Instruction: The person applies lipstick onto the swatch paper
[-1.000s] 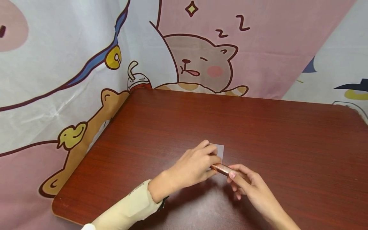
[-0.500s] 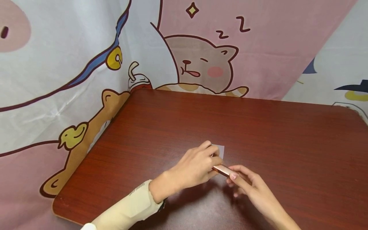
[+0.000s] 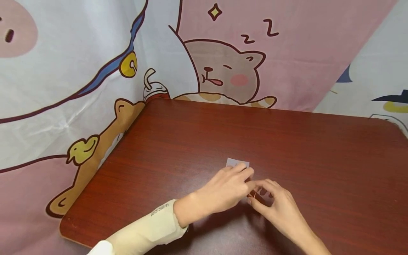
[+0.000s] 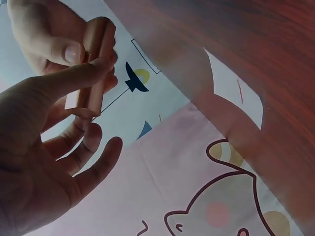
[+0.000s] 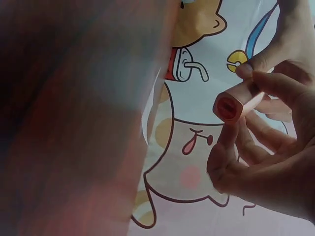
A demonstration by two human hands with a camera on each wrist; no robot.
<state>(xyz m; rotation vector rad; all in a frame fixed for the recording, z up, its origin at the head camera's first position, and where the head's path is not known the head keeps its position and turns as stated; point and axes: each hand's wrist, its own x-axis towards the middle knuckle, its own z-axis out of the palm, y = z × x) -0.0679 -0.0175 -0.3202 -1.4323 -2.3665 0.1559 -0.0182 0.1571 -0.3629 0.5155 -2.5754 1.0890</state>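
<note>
A shiny copper-coloured lipstick tube (image 4: 100,54) is held between the two hands, close over the table. In the right wrist view, red shows inside the round end of the lipstick tube (image 5: 228,107). My left hand (image 3: 227,187) pinches the tube with thumb and finger, its other fingers loosely bent beneath. My right hand (image 3: 282,203) grips the tube from the right, thumb along its side. From the head view the fingers hide most of the tube. Just beyond the left fingers lies a small white paper (image 4: 231,93) with a short reddish line on it.
The reddish-brown wooden table (image 3: 302,152) has rounded corners. A cartoon-printed cloth (image 3: 220,67) hangs along its back and left sides. A pale sleeve (image 3: 146,226) covers my left forearm.
My left hand has shifted right, close against the right hand, and the tube that showed between them is now mostly covered. More of the paper is visible.
</note>
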